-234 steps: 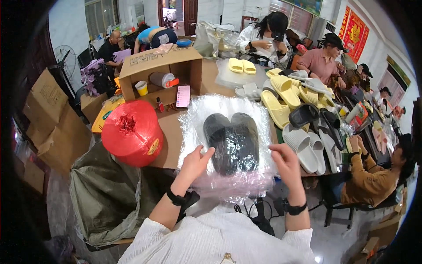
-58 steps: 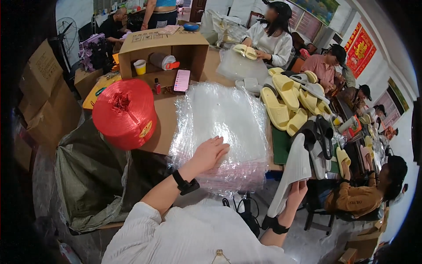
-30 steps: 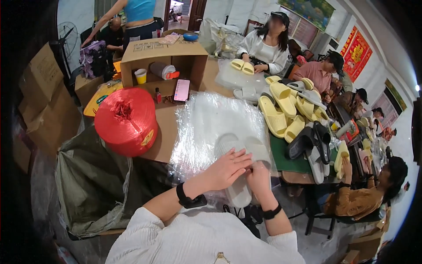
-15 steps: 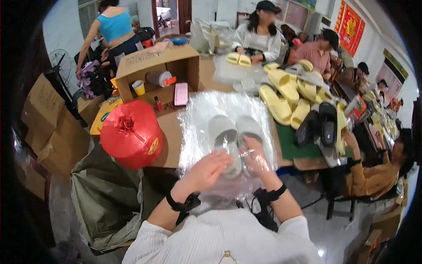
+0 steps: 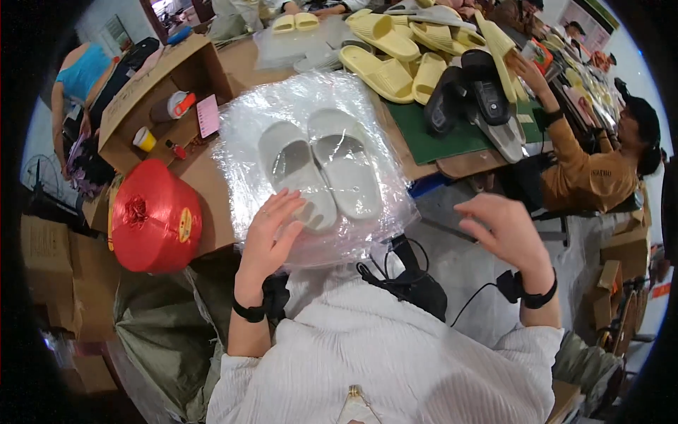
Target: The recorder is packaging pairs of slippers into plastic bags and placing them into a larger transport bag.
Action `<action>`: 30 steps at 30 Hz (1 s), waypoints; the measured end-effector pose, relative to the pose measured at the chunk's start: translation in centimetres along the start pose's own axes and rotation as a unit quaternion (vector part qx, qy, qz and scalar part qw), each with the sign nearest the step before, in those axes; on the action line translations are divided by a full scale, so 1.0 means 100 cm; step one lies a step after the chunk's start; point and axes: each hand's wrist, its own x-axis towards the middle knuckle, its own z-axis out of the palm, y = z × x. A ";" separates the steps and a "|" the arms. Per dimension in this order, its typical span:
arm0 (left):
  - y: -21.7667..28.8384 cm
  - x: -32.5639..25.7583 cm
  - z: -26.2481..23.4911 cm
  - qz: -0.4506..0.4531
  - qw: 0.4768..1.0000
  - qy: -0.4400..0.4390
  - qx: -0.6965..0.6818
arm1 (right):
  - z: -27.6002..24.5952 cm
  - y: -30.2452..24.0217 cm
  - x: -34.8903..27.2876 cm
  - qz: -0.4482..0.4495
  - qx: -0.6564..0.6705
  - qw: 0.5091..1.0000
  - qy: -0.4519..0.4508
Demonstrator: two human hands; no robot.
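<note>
A pair of pale grey slide slippers (image 5: pixel 353 173) lies side by side on shiny clear plastic bags (image 5: pixel 236 162) at the table's near edge. Whether the pair is inside the top bag or just on it I cannot tell. My left hand (image 5: pixel 272 230) rests at the heel of the left slipper, its fingers stretched and its thumb apart, holding nothing. Off to the right, away from the table, my right hand (image 5: pixel 505 230) hangs in the air with bent fingers and the thumb apart, also holding nothing.
A red roll of plastic twine (image 5: pixel 159 219) stands left of the bags, beside an open cardboard box (image 5: pixel 162 92) with a cup. Yellow slippers (image 5: pixel 385 39) and black slippers (image 5: pixel 487 85) are heaped at the back right, near a green mat (image 5: pixel 424 134). A co-worker in brown (image 5: pixel 593 177) sits on the right.
My right hand has left the right slipper and swung right, off the table. My left hand has drawn back toward the left slipper's heel. The view has tilted down and turned right.
</note>
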 end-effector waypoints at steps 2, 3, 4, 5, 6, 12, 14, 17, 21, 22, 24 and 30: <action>-0.001 -0.003 0.001 -0.007 0.999 0.032 -0.017 | -0.018 0.001 0.006 -0.035 -0.077 0.995 0.060; -0.004 -0.006 -0.001 -0.007 0.996 0.087 -0.025 | -0.025 -0.002 0.016 -0.071 -0.100 0.985 0.118; -0.008 -0.006 0.000 -0.006 0.989 0.141 -0.034 | -0.028 -0.002 0.027 -0.107 -0.123 0.971 0.176; -0.011 -0.008 0.001 -0.002 0.983 0.178 -0.052 | -0.029 -0.003 0.039 -0.109 -0.121 0.971 0.178; -0.013 -0.007 0.002 0.000 0.982 0.181 -0.049 | -0.033 -0.005 0.051 -0.141 -0.158 0.949 0.235; -0.036 -0.015 0.006 -0.318 0.904 0.249 -0.139 | 0.026 -0.010 0.112 -0.167 -0.061 0.943 0.283; -0.035 -0.014 0.005 -0.327 0.903 0.222 -0.168 | 0.061 -0.004 0.127 -0.088 -0.022 0.969 0.230; -0.041 -0.013 0.008 -0.338 0.890 0.158 -0.262 | 0.110 0.018 0.143 0.037 0.088 0.987 0.128; -0.045 -0.006 0.011 -0.354 0.907 0.135 -0.185 | 0.130 0.018 0.137 0.081 0.076 0.989 0.097; -0.044 -0.006 0.010 -0.354 0.905 0.148 -0.185 | 0.127 0.014 0.136 0.104 0.092 0.988 0.059; -0.046 -0.012 0.011 -0.350 0.910 0.138 -0.177 | 0.119 0.006 0.126 0.126 0.094 0.988 0.000; -0.049 -0.015 0.021 -0.355 0.913 0.132 -0.155 | 0.107 0.001 0.085 0.101 0.072 0.990 -0.072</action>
